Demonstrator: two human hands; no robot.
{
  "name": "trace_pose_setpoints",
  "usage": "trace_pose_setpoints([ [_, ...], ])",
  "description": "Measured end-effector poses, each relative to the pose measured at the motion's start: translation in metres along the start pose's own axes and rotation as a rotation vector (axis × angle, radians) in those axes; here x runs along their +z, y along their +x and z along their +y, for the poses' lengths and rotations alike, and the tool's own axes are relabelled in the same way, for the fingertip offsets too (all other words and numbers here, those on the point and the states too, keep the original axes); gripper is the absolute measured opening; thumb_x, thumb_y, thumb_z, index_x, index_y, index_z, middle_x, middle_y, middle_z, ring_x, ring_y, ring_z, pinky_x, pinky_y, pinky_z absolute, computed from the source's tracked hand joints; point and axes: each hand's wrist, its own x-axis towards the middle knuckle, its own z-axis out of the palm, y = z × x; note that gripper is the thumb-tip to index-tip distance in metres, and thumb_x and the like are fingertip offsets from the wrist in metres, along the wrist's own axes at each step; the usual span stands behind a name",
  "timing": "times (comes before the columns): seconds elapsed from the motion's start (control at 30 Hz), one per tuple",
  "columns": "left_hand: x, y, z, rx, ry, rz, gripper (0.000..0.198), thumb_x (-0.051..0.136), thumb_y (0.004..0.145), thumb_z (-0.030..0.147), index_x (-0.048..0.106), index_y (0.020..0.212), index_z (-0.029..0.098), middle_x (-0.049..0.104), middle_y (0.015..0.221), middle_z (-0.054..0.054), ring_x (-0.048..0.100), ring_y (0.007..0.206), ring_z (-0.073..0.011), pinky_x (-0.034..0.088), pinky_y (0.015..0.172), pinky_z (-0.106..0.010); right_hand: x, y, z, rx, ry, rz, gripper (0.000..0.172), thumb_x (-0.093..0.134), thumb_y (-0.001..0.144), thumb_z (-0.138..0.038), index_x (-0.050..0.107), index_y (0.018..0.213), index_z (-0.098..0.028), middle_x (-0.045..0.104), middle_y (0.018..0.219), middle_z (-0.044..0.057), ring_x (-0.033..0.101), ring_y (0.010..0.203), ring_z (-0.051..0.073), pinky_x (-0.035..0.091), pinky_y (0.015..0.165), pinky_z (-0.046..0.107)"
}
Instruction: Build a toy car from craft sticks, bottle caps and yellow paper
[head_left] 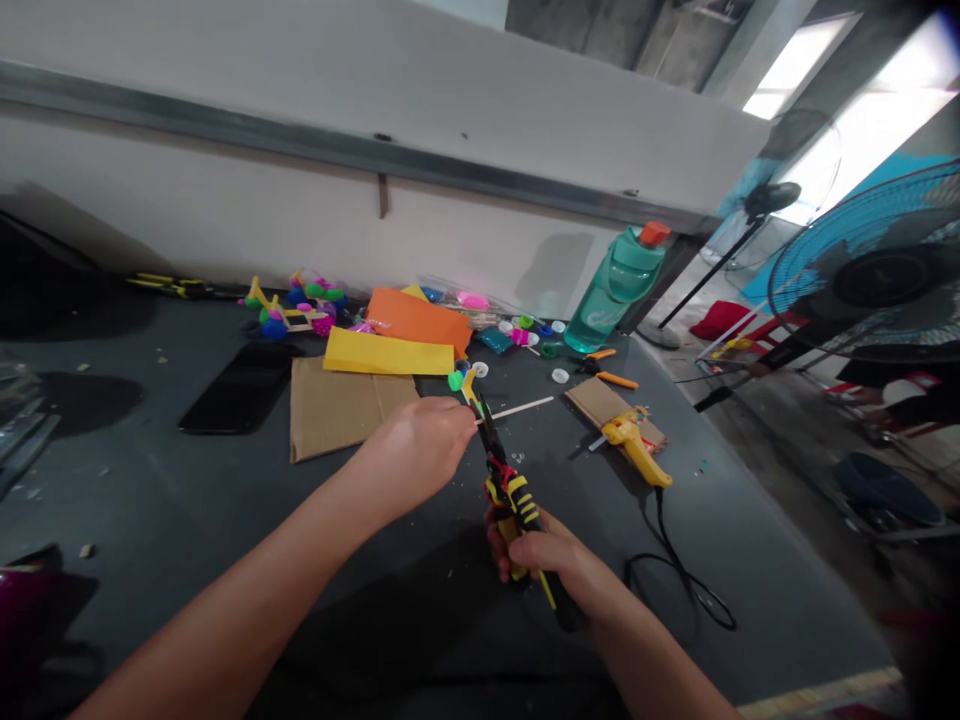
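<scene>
Well left of the pliers (497, 455), a black smartphone (238, 388) lies on the dark tabletop (187, 500); closer to them sits a cardboard sheet (322, 410), partly under a yellow paper strip (390, 353). Just left of the pliers' tips, the left hand (420, 450) grips a thin wooden stick (529, 406) that extends rightward past them. The right hand (566, 555) clasps the pliers' handles. Right of the pliers are a teal bottle (611, 290), farther back, and a yellow glue gun (637, 452).
</scene>
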Motion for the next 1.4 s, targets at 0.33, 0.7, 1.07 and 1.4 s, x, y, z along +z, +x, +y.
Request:
trace_pose_setpoints([
  [0.33, -0.001, 0.0, 0.004, 0.064, 0.109, -0.021, 0.031, 0.035, 0.089, 0.012, 0.06, 0.072, 0.016, 0.061, 0.069, -0.003, 0.056, 0.067, -0.014, 0.039, 0.061, -0.025, -0.017, 0.016, 0.021, 0.035, 0.019, -0.037, 0.042, 0.065, 0.051, -0.019, 0.052, 0.092, -0.018, 0.054, 0.068, -0.004, 0.049, 0.054, 0.01, 0.04, 0.052, 0.024],
  [0.7, 0.002, -0.002, 0.015, -0.028, 0.189, -0.034, 0.027, 0.037, 0.087, 0.013, 0.06, 0.072, 0.016, 0.06, 0.066, -0.004, 0.056, 0.061, -0.0138, 0.038, 0.055, -0.025, 0.01, -0.005, 0.012, -0.054, -0.063, 0.104, 0.026, 0.057, 0.055, -0.02, 0.046, 0.078, -0.02, 0.045, 0.061, -0.006, 0.04, 0.049, 0.007, 0.031, 0.045, 0.02],
  [1.07, 0.001, 0.001, 0.0, -0.166, -0.057, 0.041, 0.032, 0.039, 0.091, 0.028, 0.069, 0.085, 0.018, 0.069, 0.075, -0.004, 0.062, 0.069, -0.0151, 0.045, 0.063, -0.025, 0.011, 0.002, 0.0, -0.064, 0.126, 0.177, 0.028, 0.06, 0.054, -0.02, 0.048, 0.079, -0.019, 0.045, 0.062, -0.007, 0.035, 0.045, 0.003, 0.03, 0.042, 0.018],
  [1.4, 0.008, -0.003, -0.001, -0.492, -0.803, 0.066, 0.029, 0.04, 0.09, 0.031, 0.054, 0.109, 0.015, 0.066, 0.072, -0.004, 0.063, 0.061, -0.0146, 0.049, 0.049, -0.023, -0.004, 0.011, -0.001, -0.226, 0.128, 0.232, 0.037, 0.069, 0.06, -0.032, 0.057, 0.092, -0.017, 0.054, 0.071, -0.001, 0.05, 0.058, 0.011, 0.042, 0.055, 0.025],
])
